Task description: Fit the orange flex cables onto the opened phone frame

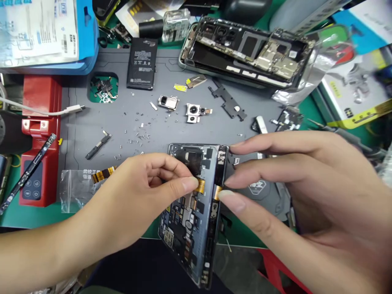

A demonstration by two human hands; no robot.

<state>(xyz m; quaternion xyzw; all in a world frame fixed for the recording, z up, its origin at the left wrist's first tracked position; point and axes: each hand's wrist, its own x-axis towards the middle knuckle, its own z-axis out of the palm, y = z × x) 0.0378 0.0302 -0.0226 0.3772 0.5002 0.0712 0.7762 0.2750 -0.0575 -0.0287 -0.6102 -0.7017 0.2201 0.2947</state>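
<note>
An opened phone body (191,212) stands tilted on its edge at the front of the grey work mat (92,118), with its circuit boards facing left. My left hand (147,192) is closed, with thumb and fingers pinching an orange flex cable (200,185) on the phone's inner side. My right hand (294,196) grips the phone's right edge, its thumb and forefinger pinched at a second orange flex tab (217,192); the other fingers stretch out above.
Several small screws (137,136) lie scattered mid-mat. Camera modules (194,112), a black battery (142,63), a black bracket (228,102) and a second stripped phone frame (245,51) lie further back. A red tool (39,134) and white cable are left. A clear bag (76,190) lies front left.
</note>
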